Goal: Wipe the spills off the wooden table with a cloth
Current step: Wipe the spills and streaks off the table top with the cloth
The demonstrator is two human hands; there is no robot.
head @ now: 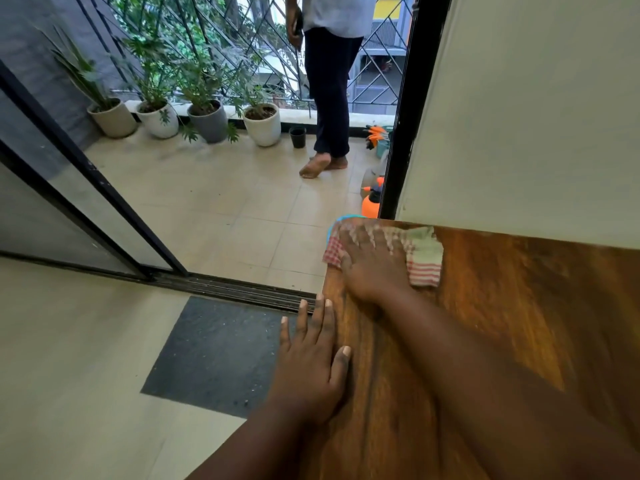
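The wooden table (502, 323) fills the lower right, its left edge running down from the far corner. A red-and-white checked cloth (424, 263) lies at the table's far left corner. My right hand (372, 268) presses flat on the cloth, fingers spread and blurred by motion. My left hand (311, 368) rests flat on the table's left edge, fingers apart, holding nothing. I cannot make out any spill on the wood.
A white wall (519, 116) meets the table's far side. A dark mat (214, 351) lies on the floor left of the table. Beyond the sliding door track (225, 289), a person (329, 91) stands on the balcony near potted plants (207, 116) and an orange sprayer (371, 202).
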